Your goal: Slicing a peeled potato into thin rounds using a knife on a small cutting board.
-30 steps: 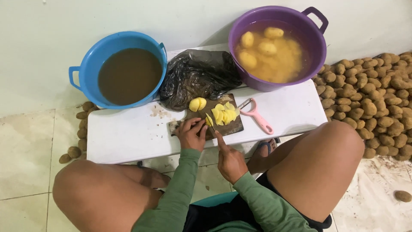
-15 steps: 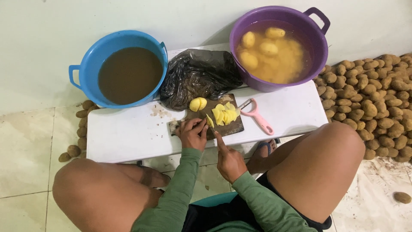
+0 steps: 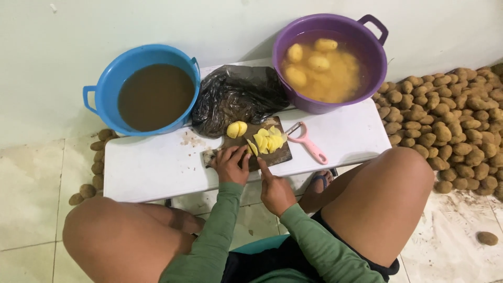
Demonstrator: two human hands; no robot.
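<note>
- The left hand (image 3: 230,165) presses a potato piece onto the dark cutting board (image 3: 272,155) on the white table (image 3: 152,167).
- The right hand (image 3: 275,191) grips a knife, its blade beside the yellow slices (image 3: 266,140).

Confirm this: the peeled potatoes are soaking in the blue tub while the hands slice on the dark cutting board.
Not quite. The peeled potatoes soak in the purple tub; the blue tub holds only murky brown water. The head view shows it. The hands, left and right, do slice on the dark cutting board.
</note>
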